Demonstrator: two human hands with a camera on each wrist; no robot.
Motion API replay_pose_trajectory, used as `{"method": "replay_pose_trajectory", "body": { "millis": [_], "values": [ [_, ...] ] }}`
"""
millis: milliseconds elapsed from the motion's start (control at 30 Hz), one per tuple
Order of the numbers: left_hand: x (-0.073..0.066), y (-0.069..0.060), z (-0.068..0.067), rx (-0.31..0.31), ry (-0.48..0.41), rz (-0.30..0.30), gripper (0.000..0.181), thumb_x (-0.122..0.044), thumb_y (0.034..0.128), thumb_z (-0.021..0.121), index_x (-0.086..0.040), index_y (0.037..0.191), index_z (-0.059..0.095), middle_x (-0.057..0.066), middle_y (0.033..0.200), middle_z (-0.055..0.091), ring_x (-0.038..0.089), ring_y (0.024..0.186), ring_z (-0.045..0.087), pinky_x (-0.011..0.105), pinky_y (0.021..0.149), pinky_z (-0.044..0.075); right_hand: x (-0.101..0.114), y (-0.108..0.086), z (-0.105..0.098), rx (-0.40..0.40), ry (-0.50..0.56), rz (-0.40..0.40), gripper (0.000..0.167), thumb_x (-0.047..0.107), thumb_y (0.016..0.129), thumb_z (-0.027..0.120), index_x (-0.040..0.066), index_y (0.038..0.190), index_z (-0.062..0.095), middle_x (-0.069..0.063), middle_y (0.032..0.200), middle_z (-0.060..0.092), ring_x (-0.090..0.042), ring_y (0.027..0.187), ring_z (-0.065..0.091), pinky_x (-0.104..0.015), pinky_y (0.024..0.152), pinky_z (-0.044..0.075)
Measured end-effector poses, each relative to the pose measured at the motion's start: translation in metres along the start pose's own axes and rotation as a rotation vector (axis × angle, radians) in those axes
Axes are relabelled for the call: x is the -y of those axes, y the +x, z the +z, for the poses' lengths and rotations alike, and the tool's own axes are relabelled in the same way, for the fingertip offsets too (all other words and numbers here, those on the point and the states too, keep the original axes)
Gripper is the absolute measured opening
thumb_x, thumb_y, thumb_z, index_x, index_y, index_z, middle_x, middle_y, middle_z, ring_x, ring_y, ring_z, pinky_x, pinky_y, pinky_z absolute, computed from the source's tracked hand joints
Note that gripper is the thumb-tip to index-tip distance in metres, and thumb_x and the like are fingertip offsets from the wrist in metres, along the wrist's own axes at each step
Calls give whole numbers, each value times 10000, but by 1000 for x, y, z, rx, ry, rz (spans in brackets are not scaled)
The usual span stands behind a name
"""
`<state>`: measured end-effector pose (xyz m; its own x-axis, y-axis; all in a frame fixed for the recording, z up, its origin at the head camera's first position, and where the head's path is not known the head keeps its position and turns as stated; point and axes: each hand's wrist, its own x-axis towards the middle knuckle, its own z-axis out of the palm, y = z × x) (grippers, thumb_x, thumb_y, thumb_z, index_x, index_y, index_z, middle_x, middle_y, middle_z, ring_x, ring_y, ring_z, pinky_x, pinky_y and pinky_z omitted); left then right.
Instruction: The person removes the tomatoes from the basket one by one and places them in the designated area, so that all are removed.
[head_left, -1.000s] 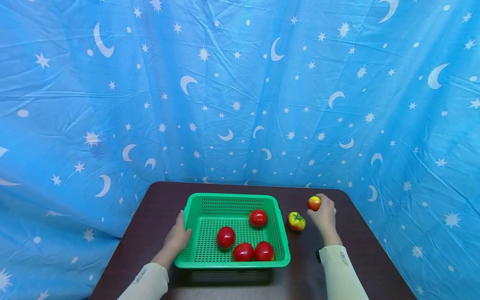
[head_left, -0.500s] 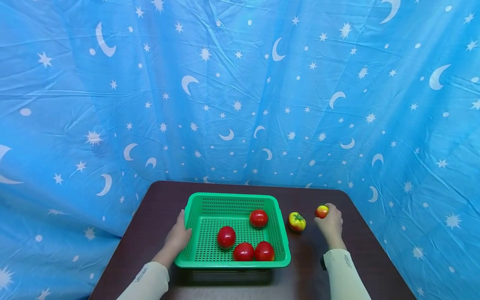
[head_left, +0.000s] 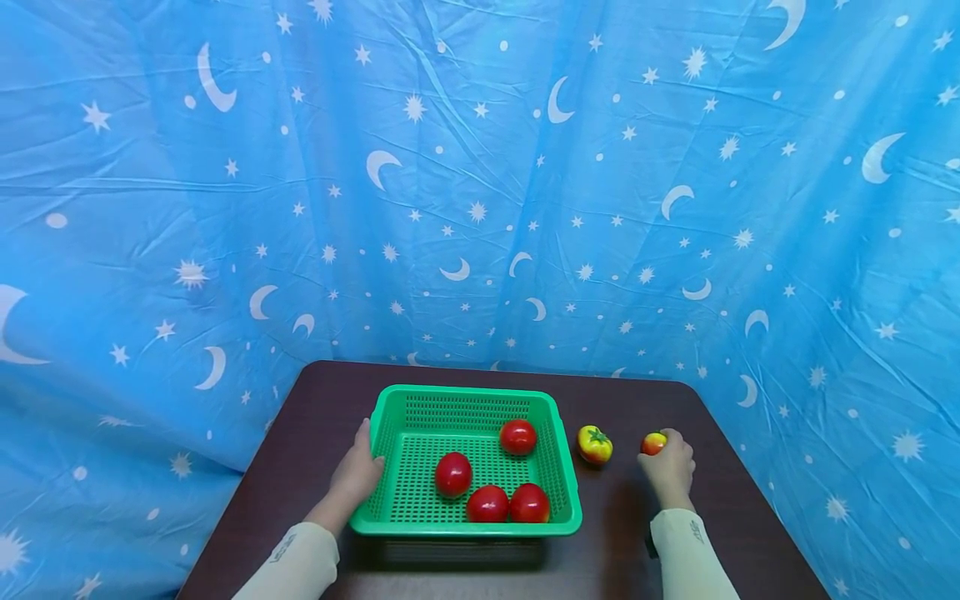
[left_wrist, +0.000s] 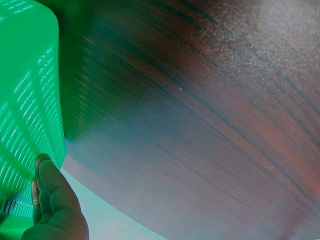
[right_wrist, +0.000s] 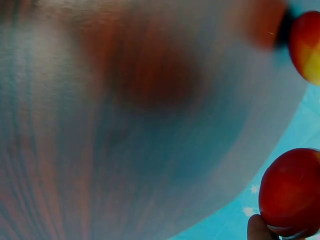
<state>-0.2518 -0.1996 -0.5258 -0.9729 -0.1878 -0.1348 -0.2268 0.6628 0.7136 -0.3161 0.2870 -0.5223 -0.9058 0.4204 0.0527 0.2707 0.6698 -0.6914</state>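
Observation:
In the head view, a green plastic basket (head_left: 465, 529) holds several red tomatoes, one of them a tomato (head_left: 453, 475) near its middle. My left hand (head_left: 354, 477) holds the basket's left side, thumb over the rim. In the left wrist view, its fingers (left_wrist: 57, 192) lie along the outer slotted wall. Right of the basket, my right hand (head_left: 670, 468) holds a red-and-yellow tomato (head_left: 653, 443) low over the table; whether it touches the tabletop I cannot tell. A yellow-red tomato (head_left: 595, 446) with a green top sits between that hand and the basket.
The dark brown table (head_left: 600, 550) has rounded far corners. Behind and beside it hangs a blue curtain (head_left: 480, 233) printed with white moons and stars.
My right hand has moved right and toward me, carrying the held tomato lower and farther from the other loose tomato. My left hand and the basket have stayed in place.

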Motion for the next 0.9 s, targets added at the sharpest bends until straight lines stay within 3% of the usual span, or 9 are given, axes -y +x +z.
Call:
{"method": "replay_pose_trajectory", "body": {
  "millis": [267, 533, 900],
  "values": [
    [0, -1, -1, 5, -9, -10, 780, -120, 1018, 501, -37, 1610, -2, 347, 1348, 538, 382, 978, 653, 390, 641, 471, -10, -7, 10, -63, -9, 16, 614, 35, 861, 678, -86, 1380, 375, -362, 1304, 405, -511, 1127, 370, -672, 1013, 358],
    [-2, 0, 1, 2, 5, -16, 774, -119, 1021, 496, -36, 1610, 1, 352, 1405, 496, 441, 1096, 623, 416, 692, 483, -18, -10, 14, -48, -4, 50, 642, 8, 866, 665, -77, 1418, 348, -375, 1350, 357, -524, 1166, 341, -677, 1050, 333],
    [0, 1, 2, 2, -4, -30, 781, -132, 1023, 495, -61, 1616, -8, 341, 1402, 504, 388, 1007, 649, 378, 643, 465, -23, -15, 18, -21, -20, 42, 597, -17, 874, 661, -62, 1395, 373, -377, 1332, 348, -515, 1132, 340, -684, 1044, 338]
  ]
}}
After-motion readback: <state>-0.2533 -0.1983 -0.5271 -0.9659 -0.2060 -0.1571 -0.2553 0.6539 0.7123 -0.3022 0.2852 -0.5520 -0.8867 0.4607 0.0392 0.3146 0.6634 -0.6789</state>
